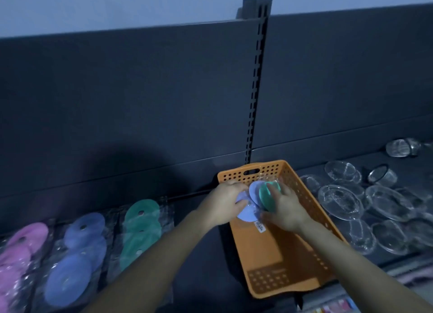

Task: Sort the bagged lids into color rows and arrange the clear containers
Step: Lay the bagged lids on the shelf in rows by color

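While I lean over the orange basket (pixel 284 254), both my hands are up at its far end, holding bagged lids. My left hand (pixel 225 201) is curled around a bagged purple-blue lid (pixel 246 215), with the fingers closed on its edge. My right hand (pixel 287 210) is pressed on a bagged green lid (pixel 267 190), fingers bent around it. Between the two, a pale blue lid (pixel 254 190) peeks out. All three lids sit just above the basket's far end, touching each other. A small white label (pixel 260 226) hangs under them.

To the left of the basket, bagged lids lie in rows on the dark shelf (pixel 199 254). The green row (pixel 140 228) is nearest the basket. Next comes the blue row (pixel 77 254). The pink row (pixel 21 249) is farthest from the basket.

To the right of the basket, many clear containers (pixel 375 209) lie in a loose bunch, some touching and some overlapping. A few more clear containers sit farther back from the basket, near the dark back wall (pixel 140 101)
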Demonstrator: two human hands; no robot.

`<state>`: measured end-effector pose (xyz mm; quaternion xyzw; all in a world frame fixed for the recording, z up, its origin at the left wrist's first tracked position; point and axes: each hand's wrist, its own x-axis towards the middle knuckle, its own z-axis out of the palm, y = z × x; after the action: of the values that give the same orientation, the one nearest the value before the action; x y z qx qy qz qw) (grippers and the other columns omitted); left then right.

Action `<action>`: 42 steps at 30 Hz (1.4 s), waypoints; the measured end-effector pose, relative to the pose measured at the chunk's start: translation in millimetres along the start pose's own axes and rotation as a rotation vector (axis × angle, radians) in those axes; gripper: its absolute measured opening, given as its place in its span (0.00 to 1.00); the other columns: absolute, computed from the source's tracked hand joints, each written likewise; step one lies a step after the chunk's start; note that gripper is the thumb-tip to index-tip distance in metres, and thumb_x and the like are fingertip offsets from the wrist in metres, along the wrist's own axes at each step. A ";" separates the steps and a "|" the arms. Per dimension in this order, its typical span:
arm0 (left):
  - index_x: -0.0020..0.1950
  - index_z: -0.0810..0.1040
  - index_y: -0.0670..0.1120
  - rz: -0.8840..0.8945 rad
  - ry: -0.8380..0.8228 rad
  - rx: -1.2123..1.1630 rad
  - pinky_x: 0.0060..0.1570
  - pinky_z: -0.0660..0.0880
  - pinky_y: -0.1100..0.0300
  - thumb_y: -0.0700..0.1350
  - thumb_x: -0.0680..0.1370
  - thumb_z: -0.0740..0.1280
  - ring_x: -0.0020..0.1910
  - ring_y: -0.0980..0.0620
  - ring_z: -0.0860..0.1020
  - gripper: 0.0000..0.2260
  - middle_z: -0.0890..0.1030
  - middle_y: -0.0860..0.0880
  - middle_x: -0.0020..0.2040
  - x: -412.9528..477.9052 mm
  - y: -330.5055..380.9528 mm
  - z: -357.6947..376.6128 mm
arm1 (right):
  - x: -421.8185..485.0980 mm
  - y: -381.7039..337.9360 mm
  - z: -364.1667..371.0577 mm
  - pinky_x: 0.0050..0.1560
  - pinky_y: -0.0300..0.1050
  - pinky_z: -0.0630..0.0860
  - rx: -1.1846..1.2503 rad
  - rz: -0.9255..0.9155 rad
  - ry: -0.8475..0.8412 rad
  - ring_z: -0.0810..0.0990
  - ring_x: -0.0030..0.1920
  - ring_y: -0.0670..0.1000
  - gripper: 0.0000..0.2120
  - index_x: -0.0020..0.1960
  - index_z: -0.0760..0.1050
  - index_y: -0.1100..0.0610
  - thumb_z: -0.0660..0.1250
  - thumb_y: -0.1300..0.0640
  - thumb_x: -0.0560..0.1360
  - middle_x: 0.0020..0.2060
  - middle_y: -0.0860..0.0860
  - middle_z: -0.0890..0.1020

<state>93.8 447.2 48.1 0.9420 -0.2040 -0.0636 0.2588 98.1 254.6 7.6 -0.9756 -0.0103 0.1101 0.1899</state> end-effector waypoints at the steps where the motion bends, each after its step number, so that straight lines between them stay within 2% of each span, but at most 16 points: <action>1: 0.68 0.72 0.45 -0.012 -0.030 0.015 0.60 0.71 0.58 0.46 0.79 0.62 0.62 0.50 0.73 0.17 0.73 0.48 0.65 10.3 2.5 4.7 | 1.6 -0.5 0.1 0.73 0.54 0.57 -0.003 -0.002 -0.034 0.52 0.74 0.63 0.44 0.76 0.52 0.49 0.70 0.39 0.69 0.76 0.57 0.51; 3: 0.67 0.72 0.43 -0.053 -0.087 0.040 0.59 0.72 0.55 0.45 0.80 0.62 0.60 0.48 0.73 0.16 0.73 0.47 0.64 30.5 5.3 14.4 | 6.8 3.0 4.4 0.71 0.54 0.60 0.024 0.006 -0.086 0.54 0.73 0.63 0.43 0.76 0.50 0.48 0.70 0.42 0.70 0.76 0.57 0.51; 9: 0.62 0.72 0.41 -0.251 -0.226 0.138 0.45 0.75 0.55 0.40 0.78 0.60 0.49 0.46 0.76 0.13 0.78 0.44 0.54 71.5 2.1 43.0 | 9.9 11.6 4.3 0.55 0.50 0.76 0.050 0.019 -0.067 0.78 0.55 0.59 0.32 0.72 0.59 0.54 0.68 0.51 0.72 0.65 0.58 0.70; 14: 0.62 0.71 0.42 -0.450 -0.208 0.039 0.43 0.73 0.56 0.51 0.77 0.64 0.50 0.47 0.77 0.18 0.76 0.45 0.56 85.9 0.9 59.7 | 4.7 20.4 1.0 0.49 0.45 0.74 0.167 -0.022 -0.028 0.79 0.53 0.59 0.26 0.70 0.62 0.53 0.66 0.55 0.74 0.62 0.58 0.74; 17: 0.59 0.73 0.42 -0.568 -0.145 -0.208 0.42 0.72 0.58 0.49 0.73 0.71 0.51 0.47 0.77 0.19 0.77 0.46 0.54 91.2 0.7 64.5 | 4.1 24.7 -1.3 0.46 0.44 0.70 0.236 -0.017 0.001 0.78 0.55 0.62 0.24 0.70 0.62 0.55 0.62 0.60 0.75 0.60 0.61 0.76; 20: 0.55 0.71 0.42 -0.654 -0.111 -0.535 0.43 0.72 0.59 0.43 0.72 0.73 0.49 0.49 0.76 0.16 0.75 0.46 0.51 89.6 2.9 65.8 | 6.7 30.0 -1.0 0.51 0.50 0.73 0.324 0.039 0.061 0.78 0.57 0.62 0.26 0.72 0.62 0.53 0.60 0.62 0.75 0.59 0.61 0.78; 23: 0.47 0.71 0.45 -0.602 -0.047 -0.661 0.33 0.69 0.63 0.39 0.75 0.70 0.38 0.55 0.73 0.08 0.75 0.50 0.43 83.6 8.5 61.5 | 4.2 32.7 -4.2 0.53 0.48 0.71 0.404 0.060 0.119 0.77 0.58 0.62 0.27 0.73 0.61 0.52 0.58 0.65 0.75 0.60 0.61 0.77; 27: 0.45 0.72 0.41 -0.439 0.051 -0.619 0.39 0.68 0.58 0.37 0.73 0.69 0.38 0.52 0.71 0.06 0.73 0.48 0.41 69.2 9.1 47.7 | -4.6 32.8 -12.9 0.57 0.40 0.68 0.542 0.026 0.230 0.75 0.63 0.56 0.28 0.74 0.59 0.51 0.57 0.67 0.77 0.65 0.52 0.75; 29: 0.48 0.72 0.38 -0.404 0.116 -0.577 0.39 0.69 0.56 0.39 0.72 0.69 0.40 0.50 0.72 0.09 0.74 0.46 0.43 59.1 8.3 36.1 | -10.1 31.0 -19.7 0.52 0.34 0.70 0.639 0.026 0.249 0.78 0.58 0.51 0.33 0.75 0.59 0.46 0.57 0.70 0.75 0.61 0.47 0.77; 31: 0.50 0.73 0.42 -0.388 0.187 -0.579 0.38 0.72 0.58 0.39 0.73 0.68 0.41 0.50 0.74 0.08 0.76 0.47 0.47 47.3 10.0 21.6 | -15.6 24.8 -27.6 0.47 0.29 0.73 0.738 0.003 0.273 0.79 0.49 0.45 0.35 0.74 0.59 0.44 0.56 0.72 0.73 0.57 0.42 0.77; 32: 0.49 0.73 0.45 -0.381 0.218 -0.584 0.37 0.72 0.60 0.40 0.73 0.68 0.41 0.51 0.75 0.07 0.76 0.47 0.48 40.9 11.0 14.6 | -18.8 19.6 -32.0 0.49 0.31 0.74 0.769 -0.016 0.293 0.79 0.49 0.44 0.37 0.74 0.59 0.43 0.55 0.73 0.73 0.58 0.42 0.76; 34: 0.48 0.72 0.48 -0.364 0.274 -0.616 0.38 0.73 0.58 0.40 0.74 0.67 0.40 0.51 0.76 0.07 0.78 0.49 0.47 28.1 12.0 3.0 | -26.6 5.8 -39.5 0.62 0.41 0.73 0.796 -0.105 0.328 0.74 0.60 0.41 0.39 0.74 0.58 0.42 0.53 0.75 0.71 0.66 0.40 0.70; 36: 0.48 0.72 0.48 -0.347 0.337 -0.680 0.41 0.75 0.56 0.41 0.73 0.67 0.41 0.52 0.77 0.07 0.79 0.49 0.46 14.1 13.0 -7.1 | -34.7 -10.9 -45.2 0.69 0.35 0.64 0.791 -0.195 0.334 0.65 0.66 0.36 0.38 0.73 0.61 0.44 0.52 0.76 0.72 0.67 0.38 0.67; 38: 0.49 0.72 0.47 -0.330 0.397 -0.740 0.41 0.74 0.56 0.40 0.72 0.68 0.40 0.53 0.77 0.08 0.79 0.50 0.45 0.2 11.7 -17.1 | -39.3 -24.4 -45.5 0.68 0.41 0.68 0.802 -0.233 0.331 0.70 0.64 0.41 0.31 0.68 0.70 0.49 0.52 0.75 0.73 0.62 0.39 0.71; 40: 0.48 0.72 0.46 -0.302 0.446 -0.791 0.39 0.73 0.58 0.43 0.68 0.68 0.38 0.54 0.75 0.10 0.78 0.51 0.42 -15.6 9.8 -28.5 | -43.1 -37.1 -42.3 0.59 0.54 0.76 0.827 -0.213 0.341 0.77 0.56 0.49 0.25 0.59 0.79 0.53 0.53 0.72 0.74 0.56 0.43 0.75; 42: 0.46 0.72 0.46 -0.290 0.494 -0.845 0.38 0.72 0.60 0.44 0.67 0.66 0.37 0.56 0.74 0.10 0.77 0.51 0.41 -31.9 5.8 -37.4 | -47.2 -50.1 -40.8 0.51 0.58 0.79 0.859 -0.165 0.347 0.80 0.48 0.53 0.20 0.56 0.81 0.54 0.56 0.69 0.75 0.55 0.46 0.76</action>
<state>71.1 473.2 83.7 0.7607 0.0395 0.0488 0.6461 62.1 283.1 73.1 -0.8084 -0.0095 -0.0758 0.5836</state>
